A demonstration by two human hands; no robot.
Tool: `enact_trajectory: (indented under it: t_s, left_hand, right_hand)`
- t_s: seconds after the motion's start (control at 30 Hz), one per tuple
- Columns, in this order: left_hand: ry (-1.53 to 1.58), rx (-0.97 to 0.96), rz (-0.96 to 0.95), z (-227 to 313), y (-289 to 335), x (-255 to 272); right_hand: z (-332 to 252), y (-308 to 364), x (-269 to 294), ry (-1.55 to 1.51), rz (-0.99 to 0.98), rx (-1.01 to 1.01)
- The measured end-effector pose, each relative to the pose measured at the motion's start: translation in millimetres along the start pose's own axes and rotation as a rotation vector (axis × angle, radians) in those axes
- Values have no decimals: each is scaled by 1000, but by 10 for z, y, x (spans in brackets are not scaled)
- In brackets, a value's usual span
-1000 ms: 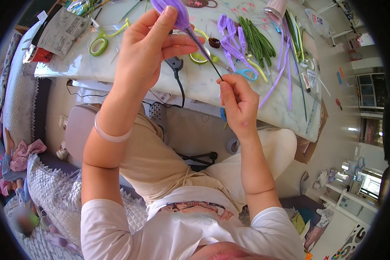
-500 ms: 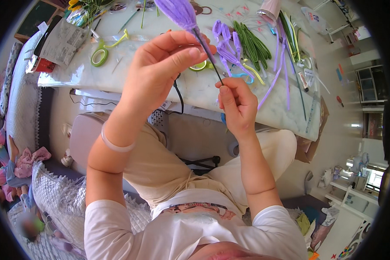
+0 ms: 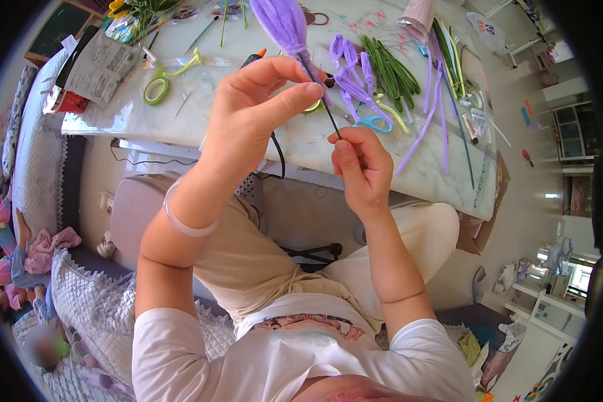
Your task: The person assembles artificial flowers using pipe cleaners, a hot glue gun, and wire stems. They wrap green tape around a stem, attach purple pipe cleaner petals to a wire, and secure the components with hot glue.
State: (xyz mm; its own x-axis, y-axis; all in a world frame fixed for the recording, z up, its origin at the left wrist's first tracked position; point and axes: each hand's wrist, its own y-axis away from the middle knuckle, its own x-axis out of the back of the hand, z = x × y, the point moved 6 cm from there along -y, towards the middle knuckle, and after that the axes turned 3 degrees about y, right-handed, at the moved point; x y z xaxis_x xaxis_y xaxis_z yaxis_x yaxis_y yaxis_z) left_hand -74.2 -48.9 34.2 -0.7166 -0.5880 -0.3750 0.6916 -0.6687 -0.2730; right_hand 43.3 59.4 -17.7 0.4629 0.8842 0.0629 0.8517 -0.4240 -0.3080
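Observation:
A purple fuzzy flower bud (image 3: 283, 27) on a thin dark stem (image 3: 329, 115) is held slantwise above the table's near edge, its head up and to the left. Just below the bud, my left hand (image 3: 251, 104) has thumb and index finger closed around the stem. My right hand (image 3: 363, 166) pinches the stem's lower end between thumb and curled fingers. Behind the stem lie looped purple chenille pieces (image 3: 350, 72) and a bundle of green chenille leaves (image 3: 390, 72). Blue-handled scissors (image 3: 375, 123) rest near my right hand.
On the marbled table (image 3: 201, 124) lie a green tape roll (image 3: 157, 90), long purple chenille stems (image 3: 423, 127) and a pink cup-like container (image 3: 415, 21). An orange-tipped dark tool (image 3: 251, 59) is partly behind my left hand. A grey package (image 3: 100, 65) sits at the left corner.
The flower and both hands have shifted slightly, my left hand a little right and down, my right hand slightly left. Both still grip the stem. The orange-tipped tool shows more now.

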Motion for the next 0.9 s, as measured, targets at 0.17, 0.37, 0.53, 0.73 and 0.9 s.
enact_trajectory:
  t_s: [0.17, 0.37, 0.53, 0.73, 0.9]
  left_hand:
    - [5, -12, -10, 21, 2, -21]
    - [-17, 40, 19, -6, -30, 61]
    - [-38, 65, 32, -12, -26, 96]
    - [-157, 19, 11, 45, -18, 65]
    - [-121, -39, 64, 101, -57, 44]
  right_hand:
    - [28, 3, -18, -52, -22, -27]
    - [70, 4, -62, -199, -82, -106]
    - [104, 16, -103, -329, -141, -196]
    - [102, 40, -141, -457, -218, -206]
    - [102, 56, -120, -530, -231, -221]
